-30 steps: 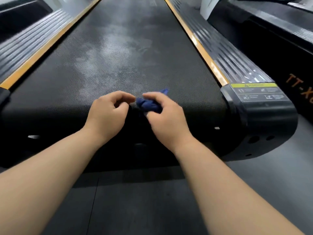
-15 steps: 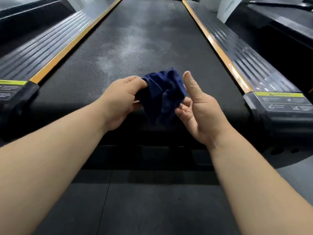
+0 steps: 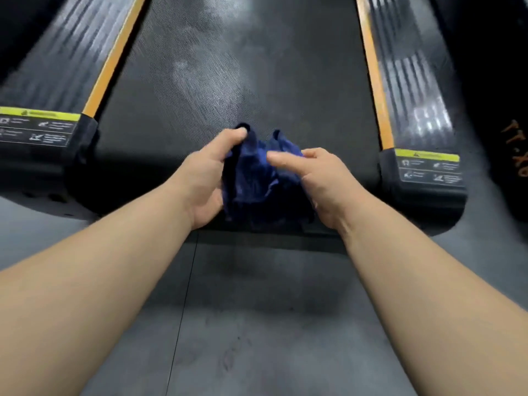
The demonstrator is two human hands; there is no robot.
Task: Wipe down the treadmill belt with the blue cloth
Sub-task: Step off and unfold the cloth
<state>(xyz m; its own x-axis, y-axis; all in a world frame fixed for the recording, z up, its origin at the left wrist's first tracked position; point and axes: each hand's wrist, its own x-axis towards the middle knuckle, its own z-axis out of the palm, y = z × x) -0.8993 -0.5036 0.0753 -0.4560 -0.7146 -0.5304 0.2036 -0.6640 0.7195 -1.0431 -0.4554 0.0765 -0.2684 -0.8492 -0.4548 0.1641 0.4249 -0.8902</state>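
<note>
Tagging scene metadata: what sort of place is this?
Likely a gym. There is a treadmill belt flanked by a ribbed side rail, a yellow warning label on its end cap, a grey matted floor, and what seems to be a neighbouring machine with orange lettering.

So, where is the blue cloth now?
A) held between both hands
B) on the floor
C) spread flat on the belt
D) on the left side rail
A: the left hand and right hand both grip the bunched blue cloth, off the belt.
</note>
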